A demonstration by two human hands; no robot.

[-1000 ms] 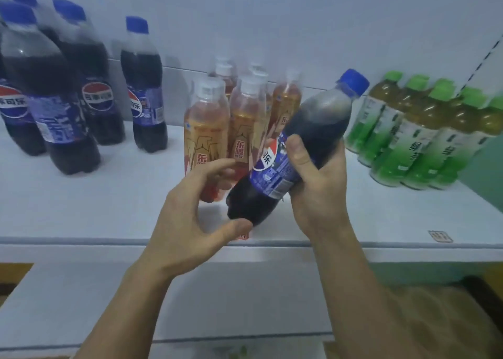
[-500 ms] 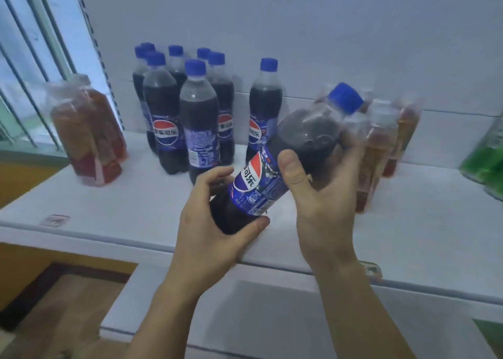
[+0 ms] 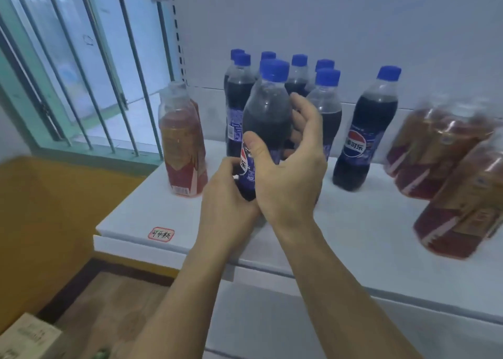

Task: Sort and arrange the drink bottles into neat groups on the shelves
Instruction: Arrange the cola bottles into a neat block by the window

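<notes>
I hold a cola bottle (image 3: 268, 119) with a blue cap nearly upright in both hands, over the white shelf (image 3: 353, 236). My left hand (image 3: 226, 195) grips its base. My right hand (image 3: 288, 168) wraps its labelled middle, thumb across the front. Directly behind it stands a cluster of several cola bottles (image 3: 299, 86). One more cola bottle (image 3: 362, 135) stands alone to the right. An orange-red drink bottle (image 3: 182, 146) stands at the shelf's left end. Several orange-red bottles (image 3: 449, 168) crowd the right side, blurred.
A barred window (image 3: 81, 72) lies left of the shelf. A red-edged label sticker (image 3: 161, 234) sits on the shelf's front left corner. A lower shelf (image 3: 272, 326) juts out beneath my arms. A cardboard box (image 3: 24, 337) rests on the floor at bottom left.
The view swung left along the shelf. The bottle went from tilted to nearly upright and now sits close in front of the cola cluster. My left hand closed round its base.
</notes>
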